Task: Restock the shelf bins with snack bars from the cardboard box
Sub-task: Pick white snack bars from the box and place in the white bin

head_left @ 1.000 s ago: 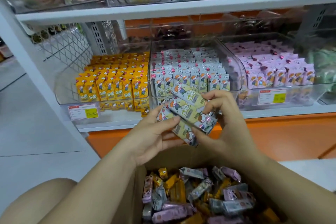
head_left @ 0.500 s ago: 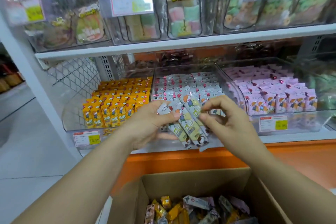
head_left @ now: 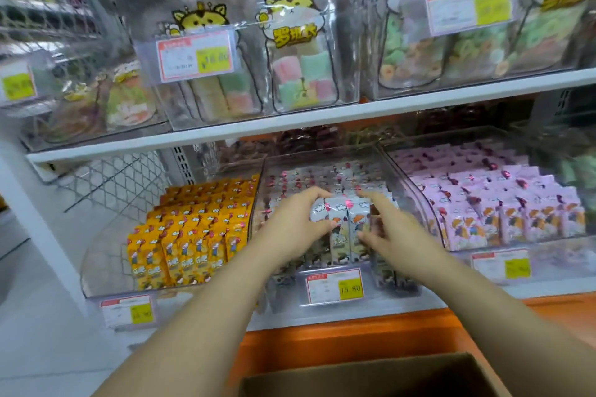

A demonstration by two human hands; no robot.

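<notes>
Grey snack bars (head_left: 342,226) in clear bin (head_left: 382,294)

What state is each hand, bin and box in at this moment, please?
left hand: grips the grey snack bars from the left.
right hand: holds the same bars from the right.
grey snack bars: upright, bunched, over the middle bin.
middle bin: stocked with upright grey bars.
orange bin: holds upright orange rows.
pink bin: holds upright pink rows.
cardboard box: open; contents out of view.
</notes>
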